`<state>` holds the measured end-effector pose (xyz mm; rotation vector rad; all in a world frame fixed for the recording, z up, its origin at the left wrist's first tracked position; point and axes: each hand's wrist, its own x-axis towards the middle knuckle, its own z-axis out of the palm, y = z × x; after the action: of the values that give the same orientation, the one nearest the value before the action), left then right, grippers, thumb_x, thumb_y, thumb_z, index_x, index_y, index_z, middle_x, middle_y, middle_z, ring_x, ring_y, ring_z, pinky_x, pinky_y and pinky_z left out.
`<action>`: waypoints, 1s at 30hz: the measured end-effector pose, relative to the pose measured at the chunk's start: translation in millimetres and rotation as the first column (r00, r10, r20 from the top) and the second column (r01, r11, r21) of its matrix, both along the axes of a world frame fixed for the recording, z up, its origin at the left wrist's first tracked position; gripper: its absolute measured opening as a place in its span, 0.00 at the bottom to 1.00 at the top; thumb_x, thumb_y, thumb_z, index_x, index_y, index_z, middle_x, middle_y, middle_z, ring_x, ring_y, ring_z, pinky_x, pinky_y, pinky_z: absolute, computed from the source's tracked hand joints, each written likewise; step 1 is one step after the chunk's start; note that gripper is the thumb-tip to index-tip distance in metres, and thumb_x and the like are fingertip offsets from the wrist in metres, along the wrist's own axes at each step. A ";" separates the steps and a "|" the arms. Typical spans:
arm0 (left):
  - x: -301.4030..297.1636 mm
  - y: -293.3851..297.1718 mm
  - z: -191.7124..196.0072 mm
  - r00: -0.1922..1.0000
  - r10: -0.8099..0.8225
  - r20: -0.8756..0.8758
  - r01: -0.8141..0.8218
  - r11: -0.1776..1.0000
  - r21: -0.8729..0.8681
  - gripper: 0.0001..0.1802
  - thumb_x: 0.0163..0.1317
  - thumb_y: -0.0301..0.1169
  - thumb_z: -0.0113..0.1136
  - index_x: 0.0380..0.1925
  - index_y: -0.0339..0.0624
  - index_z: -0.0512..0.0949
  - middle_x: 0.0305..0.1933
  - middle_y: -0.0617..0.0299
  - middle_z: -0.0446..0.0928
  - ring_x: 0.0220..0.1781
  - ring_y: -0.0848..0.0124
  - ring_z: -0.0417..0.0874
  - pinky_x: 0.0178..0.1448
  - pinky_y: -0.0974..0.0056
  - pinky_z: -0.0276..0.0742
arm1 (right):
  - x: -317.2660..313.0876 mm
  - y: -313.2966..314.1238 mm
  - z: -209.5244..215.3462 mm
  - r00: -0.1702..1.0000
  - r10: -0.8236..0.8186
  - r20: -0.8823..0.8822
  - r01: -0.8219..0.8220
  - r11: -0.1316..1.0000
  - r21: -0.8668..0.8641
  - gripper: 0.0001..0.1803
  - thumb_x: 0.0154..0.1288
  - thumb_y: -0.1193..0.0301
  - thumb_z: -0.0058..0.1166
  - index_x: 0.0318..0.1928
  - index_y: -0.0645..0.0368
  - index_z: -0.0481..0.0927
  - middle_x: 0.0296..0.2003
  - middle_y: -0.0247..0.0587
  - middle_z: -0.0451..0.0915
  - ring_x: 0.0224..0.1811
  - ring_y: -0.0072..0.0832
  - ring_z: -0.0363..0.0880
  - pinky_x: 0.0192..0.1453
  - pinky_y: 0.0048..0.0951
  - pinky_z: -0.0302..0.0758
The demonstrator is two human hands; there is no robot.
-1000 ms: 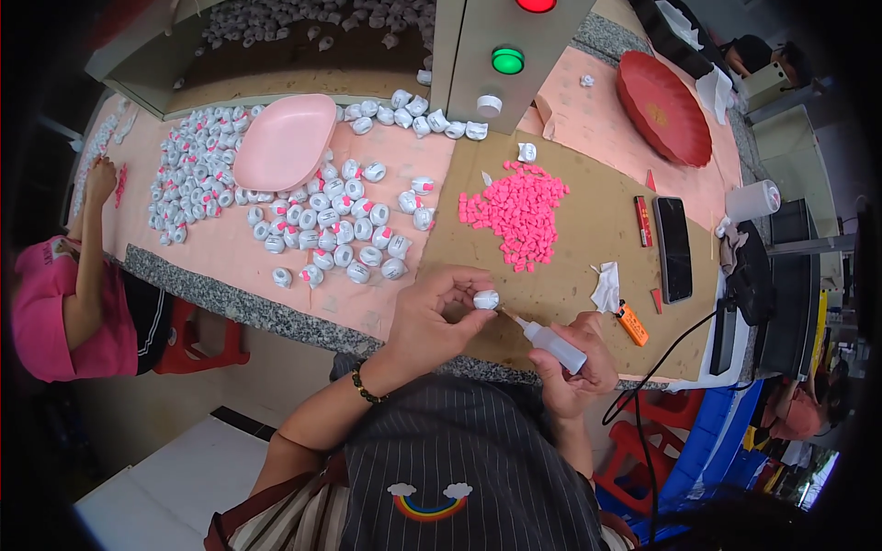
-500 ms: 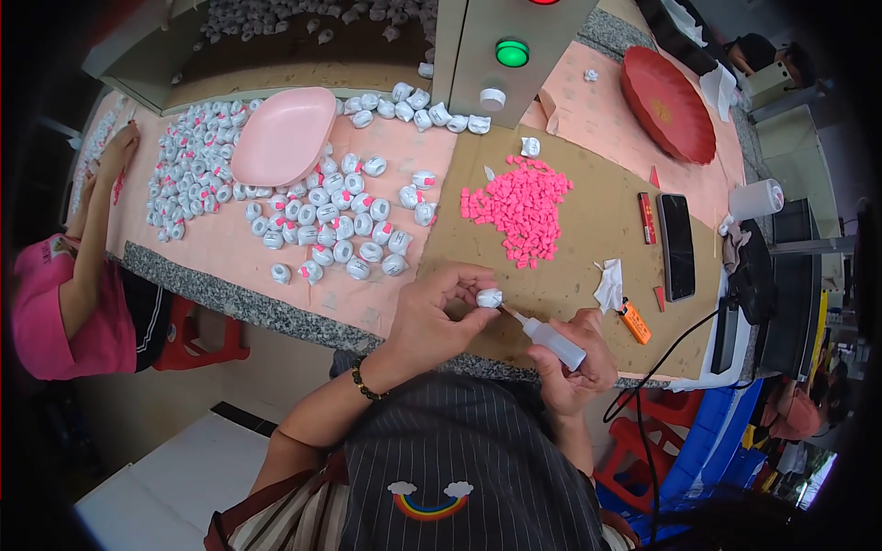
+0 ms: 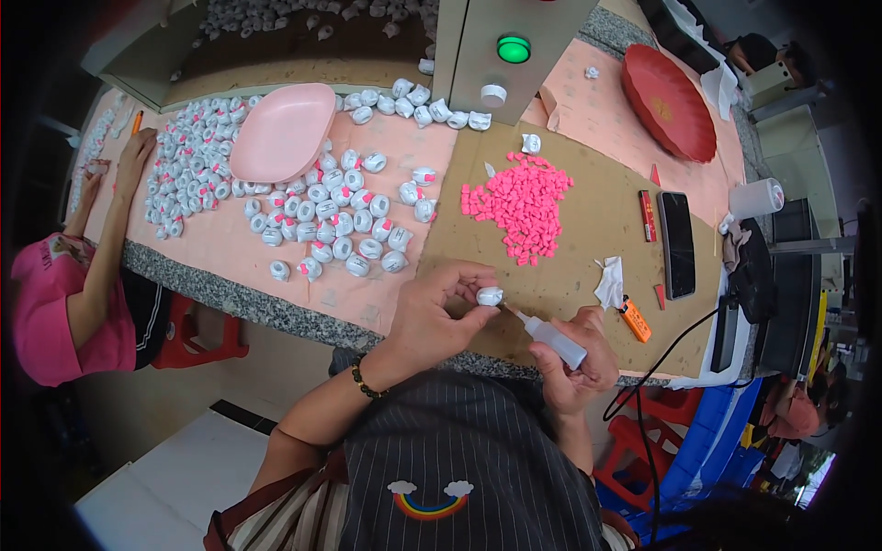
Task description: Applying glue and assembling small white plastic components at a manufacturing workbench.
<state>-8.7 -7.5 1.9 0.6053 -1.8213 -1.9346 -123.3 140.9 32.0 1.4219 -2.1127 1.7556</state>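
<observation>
Left hand (image 3: 439, 308) pinches a small white cap-like piece (image 3: 490, 296) between thumb and fingertips, just above the near edge of the brown cardboard sheet (image 3: 588, 248). Right hand (image 3: 571, 354) is closed around a small squeeze bottle (image 3: 551, 334), nozzle tip apparently touching the piece. Pile of pink bits (image 3: 525, 204) lies beyond on the cardboard.
</observation>
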 end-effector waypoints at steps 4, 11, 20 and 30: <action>2.2 -0.1 -2.0 1.000 0.014 -0.023 -0.014 1.000 0.002 0.21 0.51 0.13 0.63 0.47 0.31 0.73 0.43 0.57 0.78 0.45 0.74 0.80 0.50 0.71 0.77 | -1.1 2.9 -4.4 0.998 0.012 0.059 -0.010 1.000 -0.025 0.19 0.44 0.72 0.71 0.35 0.69 0.79 0.22 0.40 0.75 0.23 0.28 0.66 0.32 0.28 0.62; 3.6 -1.4 -11.0 0.990 0.031 -0.139 -0.033 0.999 -0.007 0.19 0.51 0.11 0.61 0.45 0.29 0.74 0.45 0.56 0.76 0.46 0.74 0.78 0.52 0.70 0.75 | -5.7 2.1 -7.3 0.768 -0.033 0.640 0.121 0.988 -0.094 0.11 0.49 0.81 0.62 0.33 0.64 0.74 0.30 0.44 0.79 0.32 0.25 0.77 0.36 0.23 0.73; 3.7 -2.5 -0.8 0.983 0.126 -0.131 -0.101 0.978 0.182 0.15 0.52 0.14 0.62 0.42 0.31 0.76 0.43 0.59 0.76 0.44 0.75 0.79 0.48 0.71 0.77 | -44.9 -40.4 -11.0 0.989 0.029 -0.143 0.018 0.948 0.318 0.08 0.50 0.85 0.57 0.30 0.64 0.73 0.30 0.43 0.77 0.31 0.33 0.75 0.37 0.29 0.71; 5.3 -5.4 -6.0 0.967 0.136 -0.215 -0.078 0.963 0.259 0.16 0.55 0.13 0.60 0.44 0.31 0.75 0.43 0.59 0.76 0.45 0.75 0.79 0.49 0.71 0.77 | -22.9 -34.6 -3.6 0.935 0.086 -0.343 0.107 0.857 0.504 0.10 0.45 0.86 0.55 0.32 0.64 0.76 0.31 0.46 0.73 0.34 0.43 0.73 0.35 0.40 0.71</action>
<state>-3.4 -12.9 -4.1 0.5186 -1.3881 -2.0794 -146.2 106.3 28.3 1.6681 -2.4607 0.8406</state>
